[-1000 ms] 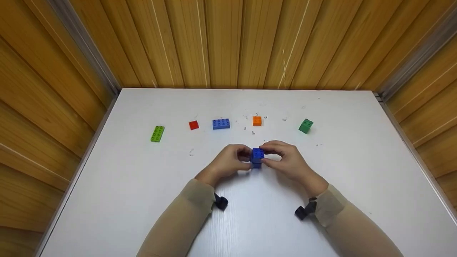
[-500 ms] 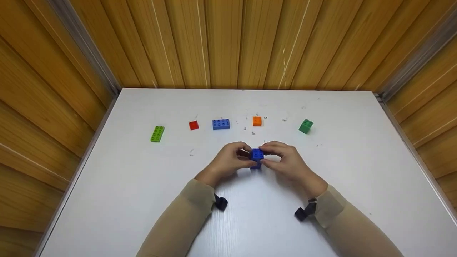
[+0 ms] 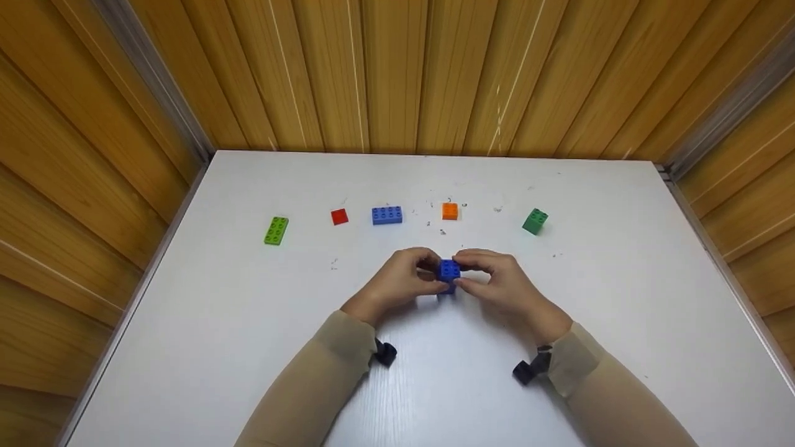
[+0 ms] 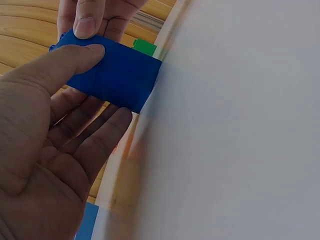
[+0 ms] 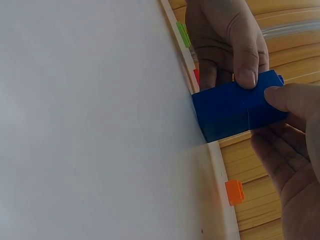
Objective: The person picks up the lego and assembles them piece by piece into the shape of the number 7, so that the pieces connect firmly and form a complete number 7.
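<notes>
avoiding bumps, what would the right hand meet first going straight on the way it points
The right hand would meet the stacked blue bricks it pinches, then probably the left hand; depth is unclear.

Head view is showing bright, even light; worktop is giving off soft sheen at front ctr., & faint shadows are lying under left hand & right hand. Glare streaks are running down the wood wall. Wrist views are looking dimmer & greyer, w/ blurry reflections smearing near worktop's edge.
</notes>
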`<state>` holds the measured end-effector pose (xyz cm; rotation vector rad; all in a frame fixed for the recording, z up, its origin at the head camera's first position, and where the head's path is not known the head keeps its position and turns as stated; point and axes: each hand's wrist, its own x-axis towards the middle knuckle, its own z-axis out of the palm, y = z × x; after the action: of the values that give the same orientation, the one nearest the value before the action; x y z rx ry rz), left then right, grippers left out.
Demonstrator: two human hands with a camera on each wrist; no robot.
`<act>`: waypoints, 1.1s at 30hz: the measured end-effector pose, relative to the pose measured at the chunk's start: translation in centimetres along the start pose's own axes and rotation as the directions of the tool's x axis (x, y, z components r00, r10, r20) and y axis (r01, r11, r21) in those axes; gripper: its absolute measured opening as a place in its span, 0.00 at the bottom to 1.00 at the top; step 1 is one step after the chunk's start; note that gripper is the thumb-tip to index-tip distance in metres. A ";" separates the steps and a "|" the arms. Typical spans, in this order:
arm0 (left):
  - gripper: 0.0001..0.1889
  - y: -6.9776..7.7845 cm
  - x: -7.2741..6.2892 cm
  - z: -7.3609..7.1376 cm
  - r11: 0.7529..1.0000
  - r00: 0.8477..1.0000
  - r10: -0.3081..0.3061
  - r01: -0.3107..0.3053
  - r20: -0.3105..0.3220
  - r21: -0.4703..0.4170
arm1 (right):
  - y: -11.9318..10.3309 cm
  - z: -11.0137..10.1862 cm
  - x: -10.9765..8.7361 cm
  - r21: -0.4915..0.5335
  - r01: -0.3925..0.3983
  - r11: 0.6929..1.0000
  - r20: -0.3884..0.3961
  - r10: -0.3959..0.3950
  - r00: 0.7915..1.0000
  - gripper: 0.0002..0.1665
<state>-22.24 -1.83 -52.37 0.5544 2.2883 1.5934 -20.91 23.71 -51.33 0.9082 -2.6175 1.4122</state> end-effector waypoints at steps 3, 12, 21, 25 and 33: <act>0.22 0.3 0.1 0.2 1.000 1.000 0.014 -0.014 -0.018 -0.002 | -0.1 -0.3 0.0 -0.021 0.004 1.000 0.010 -0.004 1.000 0.22; 0.17 0.5 0.1 0.2 0.991 0.997 0.056 -0.061 -0.050 -0.119 | -0.1 -0.7 0.7 0.064 -0.012 0.998 0.059 0.009 0.998 0.24; 0.16 0.4 0.0 0.4 0.995 0.999 0.040 -0.043 -0.036 -0.091 | -0.2 -3.1 1.1 0.024 -0.109 0.994 0.102 0.106 0.989 0.25; 0.16 0.5 0.0 0.5 0.996 0.999 -0.002 -0.001 -0.038 -0.087 | -0.4 -4.9 1.8 0.062 -0.138 0.988 -0.012 0.139 0.990 0.21; 0.16 0.3 0.1 0.4 0.992 0.998 -0.050 0.046 -0.028 -0.114 | 0.1 -8.3 3.0 0.205 -0.085 0.975 -0.401 0.163 0.901 0.20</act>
<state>-22.10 -1.39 -52.22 0.4471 2.1986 1.7069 -25.41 28.74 -45.72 0.3887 -2.2859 1.6797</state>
